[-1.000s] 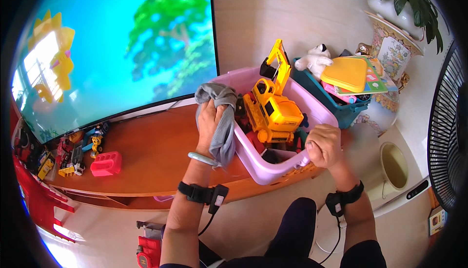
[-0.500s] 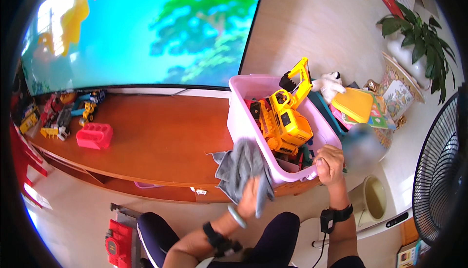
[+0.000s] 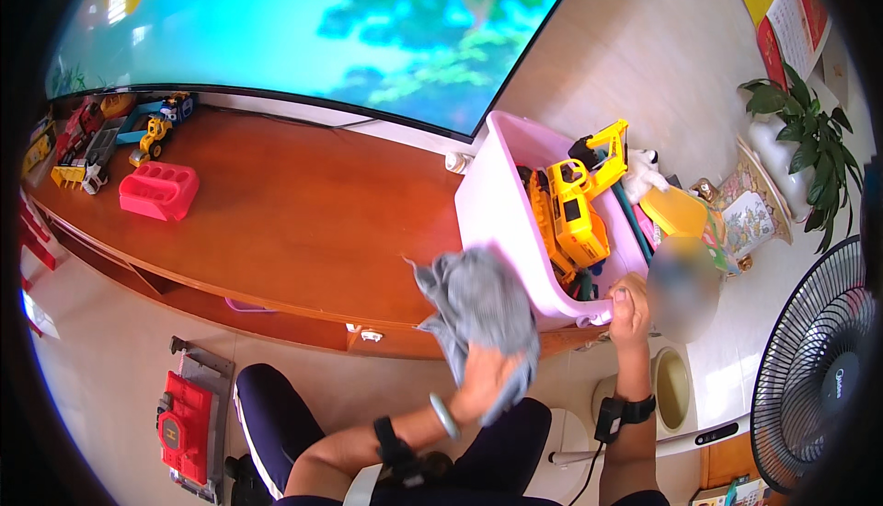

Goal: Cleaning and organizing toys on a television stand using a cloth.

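A crumpled grey cloth is in my left hand, whose fingers are mostly covered by it. The cloth lies against the near left side of a pink plastic bin. My right hand is closed on the bin's near right corner, at the rim. Inside the bin, a yellow toy excavator sits on top of other toys, its arm reaching over the far side. The bin is at the right end of a brown wooden cabinet.
A red toy tray and several toy vehicles stand at the cabinet's left end. Behind is a large screen. A white jar is beside the bin. At right are a black fan, a beige bucket and a plant.
The view has turned and shifted. The bin now sits farther right from the screen's corner, uncovering the white jar. My left hand keeps the cloth near the bin; my right hand stays on the rim.
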A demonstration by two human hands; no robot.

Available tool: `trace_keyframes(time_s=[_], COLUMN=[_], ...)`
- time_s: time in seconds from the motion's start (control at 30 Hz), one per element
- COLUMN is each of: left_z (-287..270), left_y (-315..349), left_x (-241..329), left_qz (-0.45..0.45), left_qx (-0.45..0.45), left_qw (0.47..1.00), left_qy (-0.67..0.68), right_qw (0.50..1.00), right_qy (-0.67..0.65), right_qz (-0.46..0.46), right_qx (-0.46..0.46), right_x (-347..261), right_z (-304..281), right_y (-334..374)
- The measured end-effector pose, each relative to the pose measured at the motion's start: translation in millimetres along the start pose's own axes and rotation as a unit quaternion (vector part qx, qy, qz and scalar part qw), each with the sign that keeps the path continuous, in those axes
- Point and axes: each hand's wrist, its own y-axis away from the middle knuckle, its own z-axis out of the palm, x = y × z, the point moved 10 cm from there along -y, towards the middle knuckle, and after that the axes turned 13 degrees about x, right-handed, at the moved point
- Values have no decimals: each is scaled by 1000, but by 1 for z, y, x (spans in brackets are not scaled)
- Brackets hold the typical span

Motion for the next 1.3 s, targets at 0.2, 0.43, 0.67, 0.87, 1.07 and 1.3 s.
trace_keyframes(time_s=[0.2,0.43,0.67,0.87,1.07,1.3], left_z=[33,-14,48,-15,0,-11], left_y=[-47,-198,18,18,-46,0], left_x=[92,36,86,71,81,63], left_qz=[242,106,272,246,212,69], left_qx=[-63,118,-69,-27,-61,24], left_qw=[871,983,898,933,883,975], left_qy=[-423,-94,-338,-261,-415,-210], right_qw=[1000,996,996,997,997,994], right_qy=[-1,85,86,71,78,104], right_qz=[13,-1,17,24,18,22], right_qx=[-24,-5,-7,-7,0,0], right_x=[4,-12,10,8,10,24], right_z=[2,37,4,7,18,4], right_y=[4,-9,-2,-3,3,6])
